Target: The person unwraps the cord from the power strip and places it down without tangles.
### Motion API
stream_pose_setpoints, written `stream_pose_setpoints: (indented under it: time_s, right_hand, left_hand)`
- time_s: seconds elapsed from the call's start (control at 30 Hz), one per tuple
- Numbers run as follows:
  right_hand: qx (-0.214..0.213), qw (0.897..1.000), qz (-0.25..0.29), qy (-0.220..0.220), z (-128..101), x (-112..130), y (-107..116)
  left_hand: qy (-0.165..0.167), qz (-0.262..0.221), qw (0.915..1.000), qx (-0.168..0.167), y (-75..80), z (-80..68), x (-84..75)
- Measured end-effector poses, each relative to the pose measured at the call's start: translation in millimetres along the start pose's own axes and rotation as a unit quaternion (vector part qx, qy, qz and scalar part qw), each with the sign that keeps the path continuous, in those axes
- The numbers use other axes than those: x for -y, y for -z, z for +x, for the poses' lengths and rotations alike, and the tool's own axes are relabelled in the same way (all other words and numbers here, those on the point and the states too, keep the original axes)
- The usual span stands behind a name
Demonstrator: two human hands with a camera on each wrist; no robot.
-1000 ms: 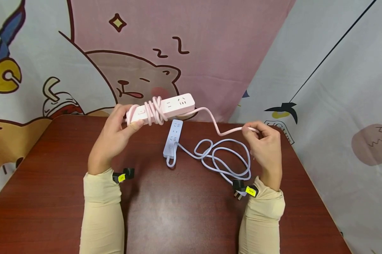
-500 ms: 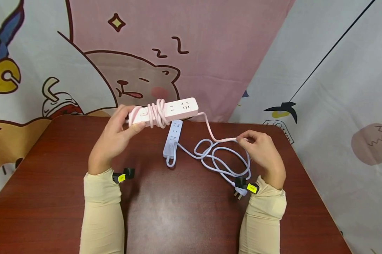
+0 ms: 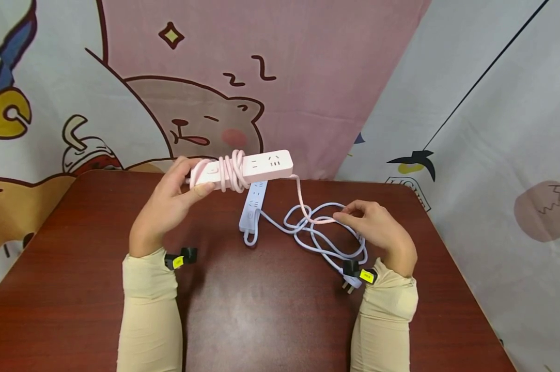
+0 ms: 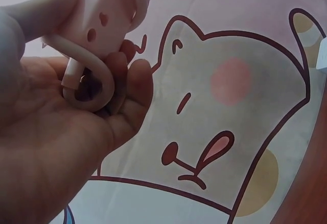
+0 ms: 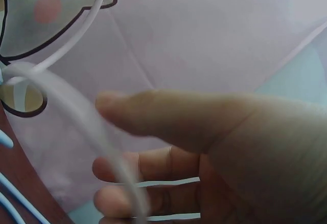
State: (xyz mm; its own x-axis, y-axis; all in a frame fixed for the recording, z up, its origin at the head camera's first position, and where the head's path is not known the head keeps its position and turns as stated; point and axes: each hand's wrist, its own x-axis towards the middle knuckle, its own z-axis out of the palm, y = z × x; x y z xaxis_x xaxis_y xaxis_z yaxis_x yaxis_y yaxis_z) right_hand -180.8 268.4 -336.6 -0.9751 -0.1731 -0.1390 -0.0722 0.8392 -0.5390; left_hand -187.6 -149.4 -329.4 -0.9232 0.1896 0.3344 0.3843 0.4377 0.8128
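My left hand point(image 3: 161, 204) grips the button end of a pink power strip point(image 3: 268, 163), raised above the table's back edge. Several turns of its pink cord point(image 3: 233, 172) are wound around the strip's middle and button end. In the left wrist view, a cord loop point(image 4: 97, 81) bends out of the strip's end inside my palm. The loose cord drops from the far end to my right hand point(image 3: 377, 227), whose thumb and fingertips pinch it. In the right wrist view the cord point(image 5: 76, 106) runs blurred past the thumb; the exact contact is hard to see.
A light-blue power strip point(image 3: 250, 212) lies on the brown table point(image 3: 243, 310) behind the pink one. Its cord point(image 3: 328, 249) spreads in loose loops under my right hand, with the plug point(image 3: 351, 282) by the right wrist. A cartoon-print curtain point(image 3: 317, 77) hangs behind.
My right hand has moved down and left with the pink cord, so the free length sags lower. The pink strip has shifted slightly down and right in my left hand's grip.
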Motion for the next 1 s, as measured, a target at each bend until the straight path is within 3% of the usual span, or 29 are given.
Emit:
stream_pose_setpoints:
  time_s: [0.13, 0.27, 0.53, 0.7, 1.0]
  right_hand:
    - [-0.024, 0.999, 0.002, 0.03, 3, 11, -6]
    - [-0.081, 0.993, 0.013, 0.083, 13, 29, -20]
    - [-0.143, 0.963, 0.089, 0.21, 42, 58, -62]
    - [-0.16, 0.956, 0.111, 0.219, 51, 64, -74]
    - [-0.202, 0.944, 0.135, 0.223, 53, 67, -77]
  left_hand:
    - [0.001, 0.003, 1.0, 0.009, -0.4, -0.2, 1.2]
    - [0.003, 0.007, 0.9999, 0.008, -0.4, -0.9, 3.2]
    - [-0.006, 0.008, 0.9998, 0.019, -2.8, -3.0, 4.6]
    - [-0.015, 0.008, 0.9995, 0.027, -5.1, -1.5, 2.2]
    - [-0.017, 0.01, 0.9993, 0.031, -4.8, 0.1, 2.0]
